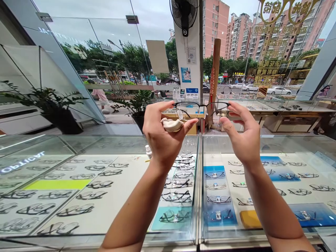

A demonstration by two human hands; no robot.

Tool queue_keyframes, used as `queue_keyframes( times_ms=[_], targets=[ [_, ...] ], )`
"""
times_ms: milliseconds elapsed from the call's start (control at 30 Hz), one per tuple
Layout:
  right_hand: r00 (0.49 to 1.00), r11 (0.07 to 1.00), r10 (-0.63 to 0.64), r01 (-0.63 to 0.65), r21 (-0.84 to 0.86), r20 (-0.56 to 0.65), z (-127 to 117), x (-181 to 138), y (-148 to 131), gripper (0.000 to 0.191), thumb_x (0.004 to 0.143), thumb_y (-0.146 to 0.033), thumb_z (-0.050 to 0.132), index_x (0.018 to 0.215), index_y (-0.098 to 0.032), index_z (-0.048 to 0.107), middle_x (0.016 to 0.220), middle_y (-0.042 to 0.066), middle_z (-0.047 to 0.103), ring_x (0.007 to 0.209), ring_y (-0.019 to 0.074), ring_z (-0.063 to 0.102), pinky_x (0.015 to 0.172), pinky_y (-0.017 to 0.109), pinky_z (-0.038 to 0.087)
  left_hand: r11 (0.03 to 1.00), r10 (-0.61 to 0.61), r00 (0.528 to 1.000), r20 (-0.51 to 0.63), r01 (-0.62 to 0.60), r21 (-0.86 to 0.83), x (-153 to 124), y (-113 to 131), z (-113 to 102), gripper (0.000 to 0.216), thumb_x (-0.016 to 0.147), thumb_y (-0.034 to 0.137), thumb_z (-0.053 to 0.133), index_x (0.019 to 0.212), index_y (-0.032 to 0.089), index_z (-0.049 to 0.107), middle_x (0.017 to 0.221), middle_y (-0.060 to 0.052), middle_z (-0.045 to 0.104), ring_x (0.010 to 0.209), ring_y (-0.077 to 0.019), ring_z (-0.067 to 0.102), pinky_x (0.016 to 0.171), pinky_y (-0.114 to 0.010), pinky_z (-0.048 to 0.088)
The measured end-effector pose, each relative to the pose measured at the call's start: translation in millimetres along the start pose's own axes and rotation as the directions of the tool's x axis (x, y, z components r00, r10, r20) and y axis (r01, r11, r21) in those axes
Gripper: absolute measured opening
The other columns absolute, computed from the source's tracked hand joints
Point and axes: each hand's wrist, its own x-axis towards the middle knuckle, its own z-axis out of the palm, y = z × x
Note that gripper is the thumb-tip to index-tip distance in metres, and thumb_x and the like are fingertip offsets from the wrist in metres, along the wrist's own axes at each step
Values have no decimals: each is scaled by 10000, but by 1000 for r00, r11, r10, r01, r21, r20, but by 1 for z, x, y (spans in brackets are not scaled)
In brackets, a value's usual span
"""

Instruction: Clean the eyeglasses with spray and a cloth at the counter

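A pair of eyeglasses (202,105) with a dark upper rim is held up level in front of me, above the glass counter. My left hand (164,134) grips its left end with the fingers and also has a crumpled white cloth (172,125) tucked in the palm. At the frame's right end, the fingertips of my right hand (243,131) pinch the corner, the thumb lower and apart. A small white tag (180,114) hangs near the left lens. Street and shop show through the lenses.
Below my arms, glass display cases (200,196) hold rows of eyeglasses. A small white bottle (148,152) stands behind my left wrist. Further off are potted plants (61,117), a wooden post (215,66), more counters (288,108) and a wall fan (184,14).
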Motion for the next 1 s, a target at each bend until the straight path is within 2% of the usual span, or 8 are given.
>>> queue_keyframes(
  times_ms=[167,333,533,700,833,1000],
  targets=[
    [996,979,73,-63,195,-47,1,3,0,295,937,-473,709,1176,-308,763,1217,35,773,1155,233,706,1007,435,581,999,34,999,-4,-34,-17,-1,-1,2,633,736,518,913,1224,214,649,1157,-91,653,1016,-253,645,869,-394,542],
    [986,939,151,-124,320,-63,1,7,6,247,956,-502,677,1068,-310,785,1111,6,790,1024,193,742,931,374,618,993,102,994,-29,-104,-47,-3,-3,5,635,766,537,885,1264,243,623,1187,-93,631,1097,-275,640,883,-393,543],
    [975,896,219,-182,404,-46,1,8,10,226,905,-485,745,1010,-289,784,1074,6,791,920,164,738,855,336,630,993,120,991,-54,-119,13,-8,-11,10,677,778,628,840,1273,224,616,1209,-94,631,1009,-233,654,794,-350,549],
    [974,879,226,-200,432,-9,0,9,7,221,897,-472,746,992,-274,768,1127,13,798,908,157,732,882,345,629,989,138,986,-95,-142,-40,-10,-12,14,642,790,613,838,1260,229,629,1218,-89,639,928,-199,654,730,-329,546],
    [979,891,204,-193,412,16,1,8,5,216,929,-467,703,1006,-269,745,1152,23,797,900,161,732,907,371,624,995,75,994,-85,-80,-59,-11,-12,15,648,762,637,847,1227,234,644,1213,-97,648,922,-213,655,731,-353,561],
    [976,886,215,-207,416,28,2,9,7,248,929,-501,696,1009,-267,718,1146,31,802,870,166,732,820,362,630,997,-3,999,-51,-1,-74,-12,-11,17,672,745,654,851,1220,229,638,1218,-102,644,944,-222,657,757,-365,569]
  ],
)
